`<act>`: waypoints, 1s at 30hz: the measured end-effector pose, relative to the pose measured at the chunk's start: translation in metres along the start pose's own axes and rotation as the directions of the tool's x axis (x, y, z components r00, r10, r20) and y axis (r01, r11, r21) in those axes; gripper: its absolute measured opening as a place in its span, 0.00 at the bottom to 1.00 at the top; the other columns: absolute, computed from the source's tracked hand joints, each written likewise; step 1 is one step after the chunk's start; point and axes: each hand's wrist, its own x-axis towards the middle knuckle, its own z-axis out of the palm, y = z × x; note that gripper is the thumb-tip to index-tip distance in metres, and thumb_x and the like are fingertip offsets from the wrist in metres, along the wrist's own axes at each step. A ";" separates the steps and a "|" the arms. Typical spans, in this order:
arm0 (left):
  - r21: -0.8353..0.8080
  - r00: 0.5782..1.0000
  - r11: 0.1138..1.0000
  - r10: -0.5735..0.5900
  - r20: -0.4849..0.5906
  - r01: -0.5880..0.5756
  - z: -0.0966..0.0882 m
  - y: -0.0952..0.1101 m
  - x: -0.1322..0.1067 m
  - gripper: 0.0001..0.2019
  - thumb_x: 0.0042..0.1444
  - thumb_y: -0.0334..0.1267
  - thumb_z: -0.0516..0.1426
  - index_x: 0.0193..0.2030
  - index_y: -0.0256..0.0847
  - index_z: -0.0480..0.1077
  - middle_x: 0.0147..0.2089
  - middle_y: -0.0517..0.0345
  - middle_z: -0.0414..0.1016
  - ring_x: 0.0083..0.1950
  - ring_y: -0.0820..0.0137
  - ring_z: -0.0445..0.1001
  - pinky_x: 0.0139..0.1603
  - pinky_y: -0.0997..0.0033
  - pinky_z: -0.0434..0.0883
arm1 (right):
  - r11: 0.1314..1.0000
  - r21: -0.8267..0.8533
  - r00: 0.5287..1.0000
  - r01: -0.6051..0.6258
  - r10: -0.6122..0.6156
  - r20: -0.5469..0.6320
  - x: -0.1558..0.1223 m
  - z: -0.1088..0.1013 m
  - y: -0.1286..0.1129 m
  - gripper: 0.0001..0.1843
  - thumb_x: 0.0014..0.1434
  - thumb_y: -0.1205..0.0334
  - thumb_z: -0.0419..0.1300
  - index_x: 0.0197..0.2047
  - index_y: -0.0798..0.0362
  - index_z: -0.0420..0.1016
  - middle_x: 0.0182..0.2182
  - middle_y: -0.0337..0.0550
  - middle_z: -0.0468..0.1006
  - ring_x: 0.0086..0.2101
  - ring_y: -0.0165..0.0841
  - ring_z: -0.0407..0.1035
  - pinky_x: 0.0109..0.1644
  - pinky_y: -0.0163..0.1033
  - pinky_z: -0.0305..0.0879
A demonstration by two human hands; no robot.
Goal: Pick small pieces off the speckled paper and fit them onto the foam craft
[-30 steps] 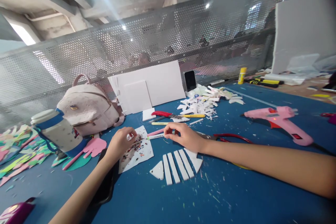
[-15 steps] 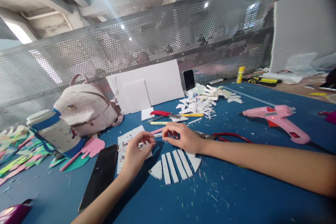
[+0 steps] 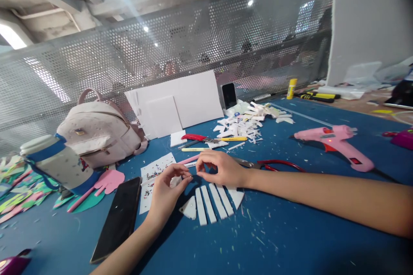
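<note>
My left hand (image 3: 167,191) is closed in a pinch above the inner edge of a white sheet with tiny multicoloured bits (image 3: 158,169). A speck may sit at its fingertips, too small to name. My right hand (image 3: 224,168) curls with thumb and forefinger together, its fingertips almost meeting those of the left; whatever it holds cannot be made out. Just below the hands lie several white foam strips (image 3: 200,206) side by side. A pointed white foam piece with a small hole (image 3: 189,208) is at their left, and a white foam wedge (image 3: 237,197) at their right.
Left of my hands are a black phone (image 3: 119,217), a bottle (image 3: 60,163) and a backpack (image 3: 100,133). Red-handled scissors (image 3: 280,165) lie behind my right forearm, a pink glue gun (image 3: 337,144) farther right. White scraps (image 3: 241,126) and a red-handled tool (image 3: 195,137) lie beyond.
The fingertips of my two hands have come slightly closer together. The whole view has shifted a little, so things appear farther left. The foam pieces keep their arrangement.
</note>
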 end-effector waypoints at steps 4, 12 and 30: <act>-0.031 1.000 1.000 -0.003 -0.008 0.003 -0.002 -0.003 0.000 0.07 0.53 0.35 0.62 0.39 0.42 0.72 0.35 0.57 0.76 0.39 0.69 0.74 0.45 0.69 0.72 | 1.000 0.004 1.000 -0.007 0.007 -0.010 0.000 0.000 -0.001 0.03 0.58 0.69 0.60 0.35 0.52 0.72 0.31 0.38 0.73 0.35 0.31 0.66 0.41 0.36 0.61; -0.058 1.000 0.998 -0.007 -0.012 0.007 -0.001 -0.003 0.001 0.07 0.53 0.36 0.63 0.38 0.41 0.71 0.35 0.57 0.75 0.39 0.69 0.74 0.44 0.69 0.71 | 1.000 0.024 1.000 -0.012 0.012 -0.012 -0.002 0.001 0.002 0.04 0.57 0.70 0.60 0.35 0.52 0.72 0.31 0.37 0.72 0.34 0.30 0.65 0.40 0.35 0.60; -0.021 1.000 1.000 0.012 -0.027 -0.012 -0.001 -0.004 0.002 0.07 0.52 0.37 0.62 0.38 0.42 0.71 0.34 0.57 0.76 0.39 0.68 0.75 0.44 0.67 0.73 | 1.000 0.014 1.000 -0.005 0.005 0.004 -0.001 0.001 0.002 0.01 0.60 0.66 0.60 0.36 0.52 0.72 0.32 0.39 0.74 0.35 0.32 0.65 0.40 0.37 0.60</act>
